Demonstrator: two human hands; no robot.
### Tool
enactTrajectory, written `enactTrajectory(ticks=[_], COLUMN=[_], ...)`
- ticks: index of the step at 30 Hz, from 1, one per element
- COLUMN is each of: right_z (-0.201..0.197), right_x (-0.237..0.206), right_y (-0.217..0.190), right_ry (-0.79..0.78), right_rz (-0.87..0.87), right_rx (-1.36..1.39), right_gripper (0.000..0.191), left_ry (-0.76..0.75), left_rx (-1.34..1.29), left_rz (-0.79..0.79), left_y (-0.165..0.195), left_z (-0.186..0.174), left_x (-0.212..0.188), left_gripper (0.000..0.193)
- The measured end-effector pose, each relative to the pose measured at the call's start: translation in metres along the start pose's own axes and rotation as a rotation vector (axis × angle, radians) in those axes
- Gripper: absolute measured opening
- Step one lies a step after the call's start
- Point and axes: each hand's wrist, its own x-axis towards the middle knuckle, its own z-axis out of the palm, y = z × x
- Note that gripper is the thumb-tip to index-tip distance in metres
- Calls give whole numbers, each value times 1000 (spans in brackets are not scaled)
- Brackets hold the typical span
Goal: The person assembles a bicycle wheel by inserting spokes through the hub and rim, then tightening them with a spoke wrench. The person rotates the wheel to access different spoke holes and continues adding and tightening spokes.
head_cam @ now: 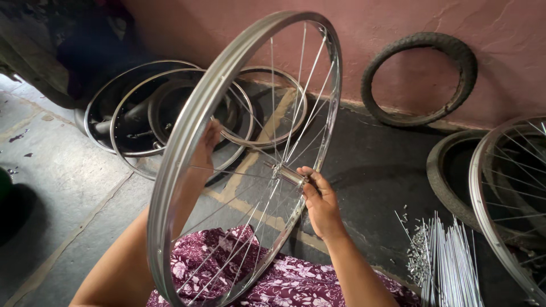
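On the far left, against the pink wall [364, 28], a stack of bare metal rims [122, 122] lies on the grey floor [62, 182], some with dark tyres inside them. Just right of that stack, and nearer the camera, the left hand [206, 149] reaches up behind the broad silver rim [187, 136] of a spoked bicycle wheel held upright over the lap. Its fingers curl round the rim's inner side, but the rim itself hides most of the hand, so how tightly it is closed cannot be made out. Below, a purple flowered cloth [222, 264] covers the lap, and the wheel's near edge crosses in front of it.

At the wheel's middle sits the metal hub [287, 173], with thin spokes [304, 96] fanning out to the rim; some stretches of the wheel carry few spokes. The right hand [321, 202] is closed on the right end of the hub, thumb and fingertips pinching it. Seen through the wheel, another loose rim [272, 108] rests on the floor, and a yellowish painted strip runs across the dark ground.

Further right, a worn black tyre [421, 79] leans on the wall, well apart from the hands. Near the right hand's forearm a bundle of loose silver spokes [449, 261] lies on the floor, with small nipples scattered at its far end. At the right edge, another spoked wheel [506, 199] overlaps a second dark tyre [449, 182].
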Motion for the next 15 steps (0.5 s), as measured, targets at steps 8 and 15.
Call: enactTrajectory(ticks=[8,15], right_z=[5,13], right_x=[0,-5], right_y=[-2,-9], right_ry=[-34,42], right_rz=[-31,-56], right_rx=[-46,-374], right_gripper=[38,38], left_ry=[-131,31], left_rx=[906,1538], left_rz=[674,1011], left_y=[79,80], left_z=[84,126], left_x=[-24,-8], left_gripper=[41,68])
